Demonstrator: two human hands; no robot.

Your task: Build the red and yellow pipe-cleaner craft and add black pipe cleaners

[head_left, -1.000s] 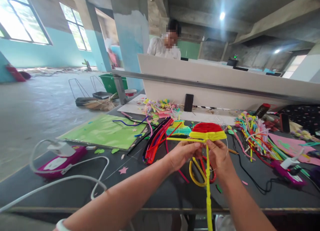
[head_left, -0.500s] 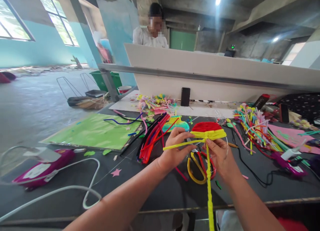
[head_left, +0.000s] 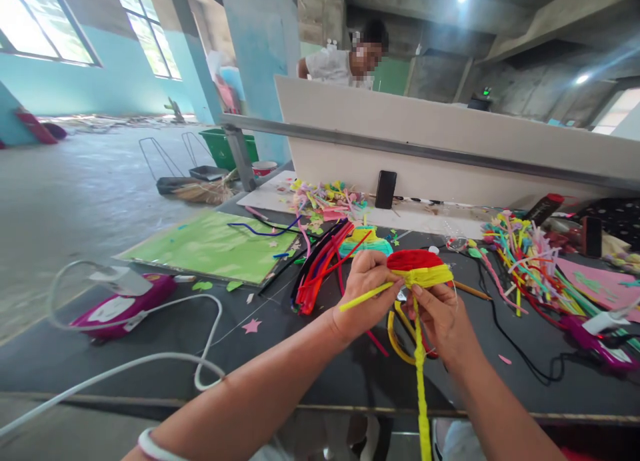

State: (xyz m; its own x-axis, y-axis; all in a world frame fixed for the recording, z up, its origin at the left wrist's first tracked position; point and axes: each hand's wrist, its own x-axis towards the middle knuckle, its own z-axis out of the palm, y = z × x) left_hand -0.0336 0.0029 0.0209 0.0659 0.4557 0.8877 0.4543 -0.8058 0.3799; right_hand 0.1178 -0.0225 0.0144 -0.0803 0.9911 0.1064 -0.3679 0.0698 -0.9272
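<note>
A piece made of red and yellow pipe cleaners [head_left: 415, 258] is held up over the dark table between both hands. My left hand [head_left: 364, 289] is closed at its left edge, pinching a yellow pipe cleaner [head_left: 367, 296] whose free end sticks out to the left. My right hand [head_left: 444, 318] grips the yellow lower part from the right, with thumb and fingers near the middle. From there a long fuzzy yellow strand [head_left: 421, 381] hangs past the table edge. Scissors with yellow and red handles [head_left: 395, 338] lie beneath, partly hidden by my hands.
Red, black and purple pipe cleaners [head_left: 317, 274] lie left of my hands, by a yellow-and-turquoise piece [head_left: 375, 248]. A green sheet [head_left: 210, 244], magenta power strips [head_left: 123, 308] and a white cable [head_left: 150, 361] are around. Behind a white board [head_left: 425, 121] leans a person [head_left: 333, 66].
My left hand has moved in closer to the right hand, its fingers curled more tightly at the yellow join. The view has turned slightly left. The person opposite now leans over to the right.
</note>
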